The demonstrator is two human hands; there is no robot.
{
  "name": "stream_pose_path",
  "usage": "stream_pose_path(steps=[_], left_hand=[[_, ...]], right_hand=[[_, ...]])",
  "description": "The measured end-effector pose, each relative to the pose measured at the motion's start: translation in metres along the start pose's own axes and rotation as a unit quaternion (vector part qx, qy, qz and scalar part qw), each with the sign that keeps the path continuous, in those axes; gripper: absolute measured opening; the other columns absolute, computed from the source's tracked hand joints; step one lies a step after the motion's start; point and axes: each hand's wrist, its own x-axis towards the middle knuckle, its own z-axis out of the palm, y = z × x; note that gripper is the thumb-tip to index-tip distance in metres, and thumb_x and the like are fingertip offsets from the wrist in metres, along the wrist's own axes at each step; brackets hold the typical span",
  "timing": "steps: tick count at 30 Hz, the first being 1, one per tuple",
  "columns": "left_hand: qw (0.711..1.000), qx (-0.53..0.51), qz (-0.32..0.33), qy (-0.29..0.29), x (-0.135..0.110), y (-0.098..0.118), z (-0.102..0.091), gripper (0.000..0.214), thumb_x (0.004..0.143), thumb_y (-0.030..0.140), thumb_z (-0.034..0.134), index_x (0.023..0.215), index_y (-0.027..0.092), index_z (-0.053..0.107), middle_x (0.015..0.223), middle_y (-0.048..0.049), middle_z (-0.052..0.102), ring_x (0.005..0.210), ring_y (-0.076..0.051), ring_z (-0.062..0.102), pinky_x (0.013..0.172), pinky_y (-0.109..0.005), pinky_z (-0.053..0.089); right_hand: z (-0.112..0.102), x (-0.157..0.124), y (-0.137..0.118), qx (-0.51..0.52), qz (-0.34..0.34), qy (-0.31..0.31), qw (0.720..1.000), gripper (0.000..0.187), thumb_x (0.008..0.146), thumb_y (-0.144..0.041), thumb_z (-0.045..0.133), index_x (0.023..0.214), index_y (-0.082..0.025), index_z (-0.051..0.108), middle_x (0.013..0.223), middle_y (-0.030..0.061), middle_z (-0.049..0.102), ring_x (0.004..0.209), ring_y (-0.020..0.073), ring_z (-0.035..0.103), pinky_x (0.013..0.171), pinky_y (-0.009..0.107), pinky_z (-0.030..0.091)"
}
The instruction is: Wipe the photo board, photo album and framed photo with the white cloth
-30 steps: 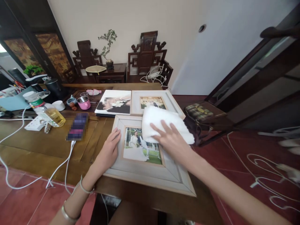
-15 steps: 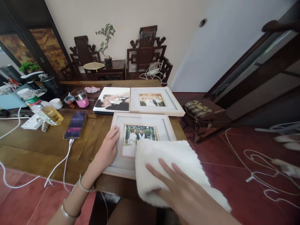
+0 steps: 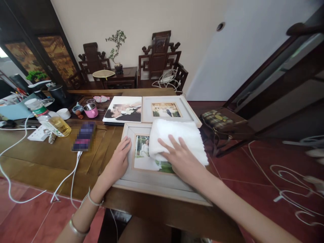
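Observation:
A light wooden picture frame (image 3: pixel 157 187) with a couple's outdoor photo lies flat near the table's front edge. My left hand (image 3: pixel 121 157) grips its left border, fingers close together along the rim. Over the upper right part of this frame, my right hand (image 3: pixel 181 157) holds a folded white cloth (image 3: pixel 181 130) down, fingers spread on top of it. The cloth hides the right part of the photo. Behind lie a second light frame (image 3: pixel 191 113) and a pale-edged photo panel (image 3: pixel 123 109), side by side.
A phone (image 3: pixel 84 136) on a white cable, a bottle of yellow liquid (image 3: pixel 54 121), a power strip (image 3: pixel 37 134) and a pink mug (image 3: pixel 91 110) stand to the left. A plaid handbag (image 3: pixel 217 118) sits to the right, beyond the table (image 3: pixel 101 158).
My right hand has pushed the white cloth up and away across the frame, uncovering its lower right border and covering more of the photo's top. My left hand stays on the left border.

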Motion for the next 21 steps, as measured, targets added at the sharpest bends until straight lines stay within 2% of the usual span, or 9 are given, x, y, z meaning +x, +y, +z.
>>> stream_pose_path(steps=[6,9,12,15,17,21], left_hand=[[1.0,-0.003,0.003,0.021,0.0,-0.001,0.004,0.054,0.082,-0.002,0.032,0.132,0.011,0.047,0.139,-0.0164,0.046,0.138,-0.025,0.03,0.113,-0.049,0.028],[1.0,-0.009,0.005,0.021,0.0,-0.003,0.004,0.054,0.081,-0.002,0.033,0.132,0.012,0.048,0.139,-0.016,0.046,0.138,-0.025,0.03,0.113,-0.05,0.028],[1.0,-0.013,0.011,0.018,-0.001,-0.004,0.004,0.056,0.081,-0.003,0.033,0.133,0.014,0.047,0.14,-0.015,0.045,0.138,-0.025,0.03,0.112,-0.051,0.028],[1.0,-0.012,0.018,0.005,-0.001,-0.005,0.001,0.057,0.081,-0.003,0.033,0.133,0.013,0.046,0.142,-0.0152,0.043,0.139,-0.025,0.028,0.112,-0.051,0.028],[1.0,-0.012,0.021,-0.009,-0.001,-0.005,-0.001,0.056,0.08,-0.003,0.033,0.133,0.013,0.047,0.142,-0.0154,0.043,0.139,-0.025,0.027,0.112,-0.051,0.028],[0.999,-0.019,0.015,-0.03,-0.001,-0.003,-0.005,0.056,0.081,-0.003,0.032,0.133,0.012,0.046,0.143,-0.0154,0.042,0.139,-0.025,0.026,0.111,-0.052,0.029]], right_hand=[[-0.025,-0.058,-0.042,0.059,-0.054,0.037,0.996,0.025,0.07,-0.011,0.057,0.087,-0.024,0.071,0.129,0.0093,0.057,0.115,0.0437,0.051,0.085,0.06,0.047],[-0.034,-0.07,-0.057,0.109,-0.089,0.045,0.989,0.02,0.073,-0.018,0.057,0.086,-0.027,0.069,0.132,0.0066,0.056,0.115,0.0403,0.052,0.085,0.056,0.048],[-0.032,-0.06,-0.063,0.151,-0.088,0.03,0.984,0.026,0.072,-0.014,0.054,0.089,-0.027,0.069,0.133,0.0059,0.054,0.119,0.0407,0.049,0.089,0.059,0.046],[-0.02,-0.038,-0.055,0.157,-0.047,0.005,0.986,0.049,0.068,0.0,0.047,0.103,-0.027,0.067,0.14,0.0042,0.047,0.129,0.0378,0.038,0.099,0.06,0.038],[-0.01,-0.02,-0.038,0.139,-0.02,0.007,0.99,0.061,0.065,0.007,0.043,0.111,-0.025,0.065,0.143,0.0055,0.042,0.133,0.0355,0.031,0.104,0.058,0.032],[0.005,0.018,0.007,0.051,0.028,0.034,0.998,0.059,0.065,0.009,0.042,0.115,-0.016,0.064,0.144,0.0118,0.04,0.135,0.0393,0.024,0.106,0.063,0.024]])
